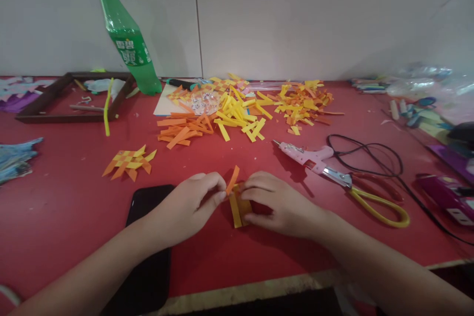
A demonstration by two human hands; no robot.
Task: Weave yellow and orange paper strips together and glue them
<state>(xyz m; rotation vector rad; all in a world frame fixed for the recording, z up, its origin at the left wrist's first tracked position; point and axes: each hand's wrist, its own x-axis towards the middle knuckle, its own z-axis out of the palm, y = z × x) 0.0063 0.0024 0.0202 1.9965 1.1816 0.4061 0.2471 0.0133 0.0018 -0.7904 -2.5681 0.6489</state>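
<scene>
Between thumb and forefinger, my left hand [202, 200] pinches an orange paper strip [233, 180], which slants upward. My right hand [272, 200] has its fingers curled over yellow paper strips [237, 211] lying side by side on the red table, close to the front edge. The lower end of the orange strip meets the top of the yellow ones; the exact contact is hidden by my fingers. Left of my left hand lies a woven yellow and orange paper piece [130, 162] with pointed ends. Partly under my left forearm is a black phone [148, 256].
Loose orange strips [181, 128] and yellow strips [240, 113] are heaped behind my hands, near paper scraps [305, 101]. At right lie a pink glue gun [307, 155] with a black cord and yellow-handled scissors [381, 207]. A green bottle [129, 44] stands by a brown frame [66, 117].
</scene>
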